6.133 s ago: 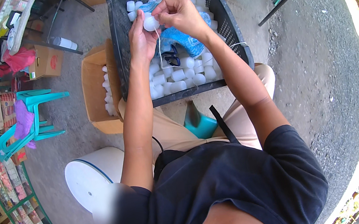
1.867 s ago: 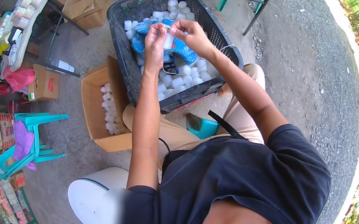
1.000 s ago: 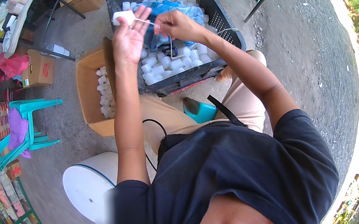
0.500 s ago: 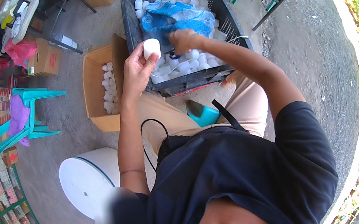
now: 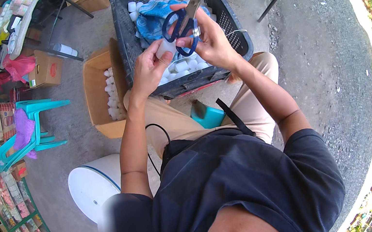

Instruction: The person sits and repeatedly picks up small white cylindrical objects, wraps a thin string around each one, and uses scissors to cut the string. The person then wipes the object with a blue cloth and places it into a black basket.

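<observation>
The person sits over a dark plastic crate (image 5: 230, 25), the left hand (image 5: 151, 67) pinching a small white cup (image 5: 166, 48) between thumb and fingertips just above the crate's near rim, while the right hand (image 5: 213, 42) has its fingers closed through the handles of blue-handled scissors (image 5: 184, 18), blades raised and pointing away. It looks like a trimming step about to start, so the blades would need to come down onto the cup, held steady. Beyond lie more white cups and a blue cloth (image 5: 154, 15) in the crate, with a cardboard box (image 5: 101, 95) to the left.
</observation>
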